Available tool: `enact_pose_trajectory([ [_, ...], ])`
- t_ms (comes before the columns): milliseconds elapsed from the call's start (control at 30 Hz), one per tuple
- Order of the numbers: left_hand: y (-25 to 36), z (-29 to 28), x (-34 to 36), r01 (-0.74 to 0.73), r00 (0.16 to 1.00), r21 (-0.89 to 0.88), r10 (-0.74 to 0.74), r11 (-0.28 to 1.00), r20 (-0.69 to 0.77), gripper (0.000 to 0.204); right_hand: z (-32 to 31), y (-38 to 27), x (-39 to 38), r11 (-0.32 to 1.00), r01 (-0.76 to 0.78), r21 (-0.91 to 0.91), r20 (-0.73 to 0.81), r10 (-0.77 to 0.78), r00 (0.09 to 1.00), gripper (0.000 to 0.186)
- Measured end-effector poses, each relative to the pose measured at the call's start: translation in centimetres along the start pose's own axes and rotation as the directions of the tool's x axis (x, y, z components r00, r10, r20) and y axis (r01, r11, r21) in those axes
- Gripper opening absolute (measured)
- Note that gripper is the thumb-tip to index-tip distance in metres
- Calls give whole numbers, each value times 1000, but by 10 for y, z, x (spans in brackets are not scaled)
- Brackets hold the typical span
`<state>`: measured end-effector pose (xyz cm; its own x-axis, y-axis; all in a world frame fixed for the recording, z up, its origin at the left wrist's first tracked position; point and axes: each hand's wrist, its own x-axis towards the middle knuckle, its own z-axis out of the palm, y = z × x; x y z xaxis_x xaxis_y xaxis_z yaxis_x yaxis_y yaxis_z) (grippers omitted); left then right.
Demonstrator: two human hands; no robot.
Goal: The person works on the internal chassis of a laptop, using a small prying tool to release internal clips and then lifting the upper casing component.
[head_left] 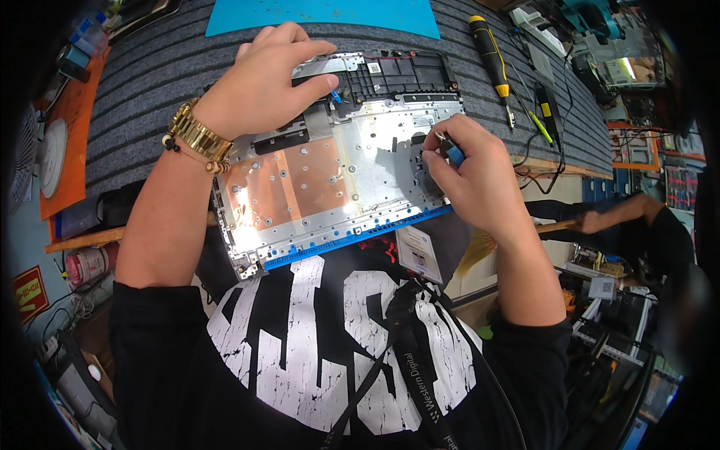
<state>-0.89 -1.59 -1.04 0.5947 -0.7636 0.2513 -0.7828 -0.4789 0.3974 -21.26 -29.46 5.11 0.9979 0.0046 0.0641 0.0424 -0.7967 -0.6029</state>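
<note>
An opened laptop chassis (386, 172) with silver metal, copper-coloured sheeting, black plastic and a blue strip along the near edge lies in front of me, its near side against my body. My left hand (277, 79) rests over its top left with fingers apart, the thumb beside a small blue tab (336, 96). On the chassis's right side, my right hand (472, 176) is closed on a small tool (454, 154) with a blue part; its working end is hard to make out.
Beyond the chassis are a grey ribbed mat (150, 97), a turquoise mat (322, 16), a yellow-black screwdriver (487, 56), smaller tools and cables. A fan (26, 161) stands at left. At right, another person's hand (591, 221) holds a broom (476, 247).
</note>
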Motion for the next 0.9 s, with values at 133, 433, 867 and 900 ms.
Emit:
enact_pose_trajectory([
  [133, 0, 1, 1, 9, 1000, 0, -9, 1000, 9, 53, -5, -3, -2, 979, -204, 25, 52, 203, 978, 17],
  [433, -2, 2, 1, -8, 1000, -7, 8, 1000, -7, 52, -10, 3, -18, 984, 7, 179, 124, -30, 992, 40],
  [867, -4, 3, 0, -35, 999, -1, 35, 999, -33, 53, -5, -16, -46, 931, 306, -199, 163, -276, 947, 35],
  [900, -4, 4, 0, -36, 999, 2, 36, 999, -36, 53, -5, -15, -46, 929, 312, -200, 158, -284, 946, 35],
])
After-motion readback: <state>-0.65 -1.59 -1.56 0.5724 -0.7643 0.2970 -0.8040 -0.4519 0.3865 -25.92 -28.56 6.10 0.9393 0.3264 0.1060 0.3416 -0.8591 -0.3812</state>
